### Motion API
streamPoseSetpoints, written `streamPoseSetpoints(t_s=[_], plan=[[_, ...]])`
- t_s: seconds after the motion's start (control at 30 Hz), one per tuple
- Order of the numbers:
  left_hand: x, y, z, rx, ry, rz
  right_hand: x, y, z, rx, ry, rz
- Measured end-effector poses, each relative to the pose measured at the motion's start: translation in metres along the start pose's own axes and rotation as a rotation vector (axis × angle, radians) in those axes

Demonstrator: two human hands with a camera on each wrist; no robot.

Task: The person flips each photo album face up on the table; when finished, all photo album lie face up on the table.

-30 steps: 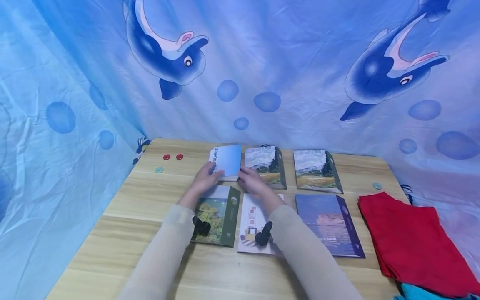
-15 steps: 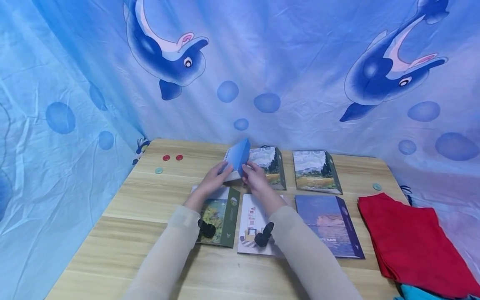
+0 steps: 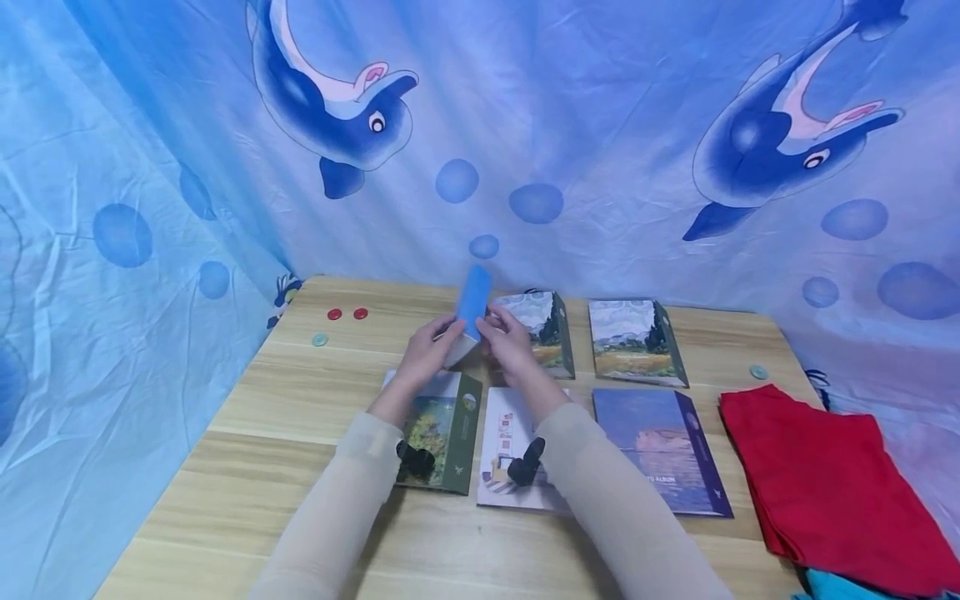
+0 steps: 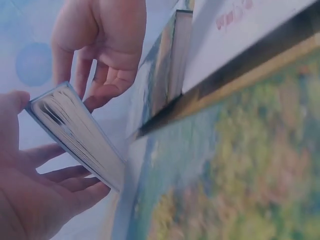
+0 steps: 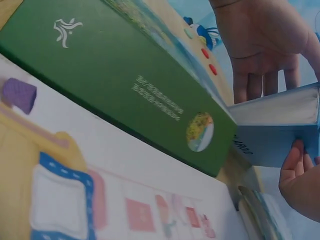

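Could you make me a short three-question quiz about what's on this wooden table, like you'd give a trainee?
1. True or false: the small blue-covered photo album lies flat on the light wooden table.
2. Multiple choice: what lies at the table's right edge? A) a folded red cloth B) a glass bowl C) a pair of scissors
3. Fill in: the album with the green spine lies under the person's ____ forearm.

Key:
1. False: the left hand and right hand hold it up on edge, one on each side.
2. A
3. left
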State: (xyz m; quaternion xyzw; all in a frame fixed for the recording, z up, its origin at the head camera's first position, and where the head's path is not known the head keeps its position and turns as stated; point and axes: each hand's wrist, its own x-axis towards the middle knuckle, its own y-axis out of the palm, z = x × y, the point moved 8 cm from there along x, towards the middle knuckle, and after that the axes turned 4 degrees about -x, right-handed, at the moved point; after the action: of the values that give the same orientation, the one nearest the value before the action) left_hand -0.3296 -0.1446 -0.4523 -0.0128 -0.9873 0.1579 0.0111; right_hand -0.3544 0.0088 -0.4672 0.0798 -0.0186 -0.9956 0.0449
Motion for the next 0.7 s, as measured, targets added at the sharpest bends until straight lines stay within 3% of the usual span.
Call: streamPoseSetpoints(t_s=[0.23, 0.33, 0.57, 0.7], plan=[[-0.002, -0.010, 0.010, -0.019, -0.028, -0.038, -0.003, 0.014, -0.008, 0.031, 0.078, 0.068], [-0.003, -0.014, 0.014, -0.070, -0.047, -0.066, -0.006, 0.020, -0.009, 0.027, 0.103, 0.091], [-0.005, -0.023, 0.021, -0.105, -0.056, -0.085, -0.005, 0.026, -0.025, -0.049, 0.145, 0.130], [-0.005, -0.041, 0.026, -0.098, -0.070, -0.136, -0.004, 0.029, -0.032, -0.109, 0.123, 0.159]])
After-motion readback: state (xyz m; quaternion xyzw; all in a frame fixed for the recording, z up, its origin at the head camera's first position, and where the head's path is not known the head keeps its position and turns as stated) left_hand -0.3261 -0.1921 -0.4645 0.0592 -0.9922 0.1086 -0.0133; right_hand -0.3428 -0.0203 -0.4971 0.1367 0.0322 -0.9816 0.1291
